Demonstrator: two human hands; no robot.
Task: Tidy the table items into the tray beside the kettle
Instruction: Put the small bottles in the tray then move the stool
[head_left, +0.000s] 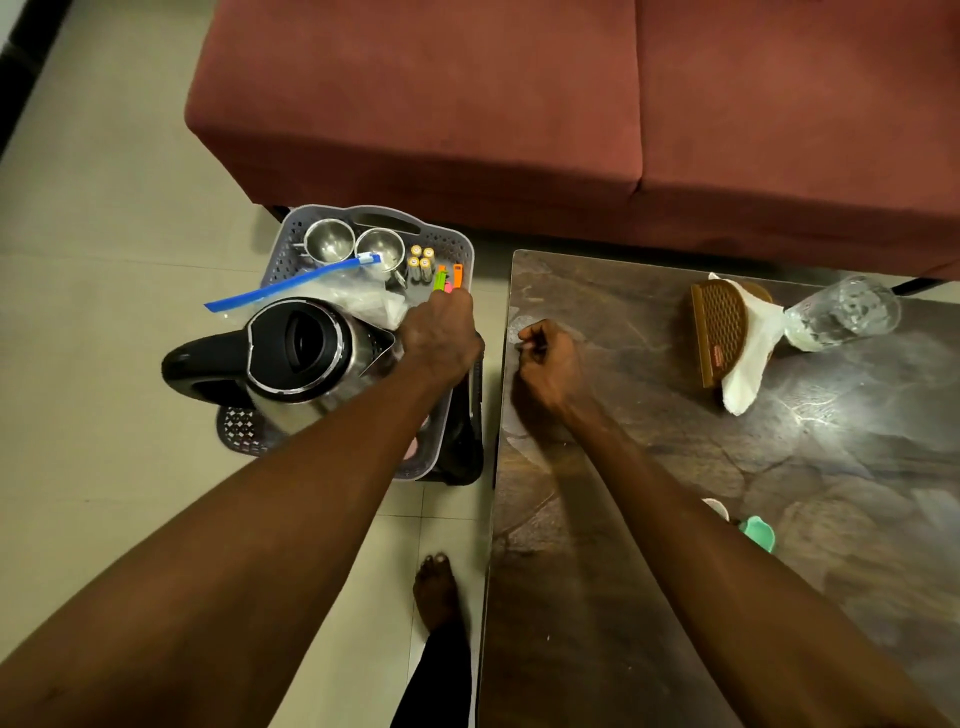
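Note:
A grey perforated tray (291, 234) stands on a stool left of the dark table (649, 467). It holds two steel cups (329, 240), several batteries (421, 261), a blue-zip plastic bag (332, 283) and coloured highlighters (448, 278). A steel and black kettle (291, 353) stands at the tray's near end. My left hand (441, 332) reaches over the tray, fingers closed down at the highlighters. My right hand (548, 364) rests curled in a loose fist at the table's left edge; anything in it is hidden.
On the table stand a brown napkin holder with white tissue (727, 332), a glass lying on its side (841, 314) and a small green lid (758, 532) by a white one. A red sofa (519, 104) lies behind. My bare foot (436, 592) stands between stool and table.

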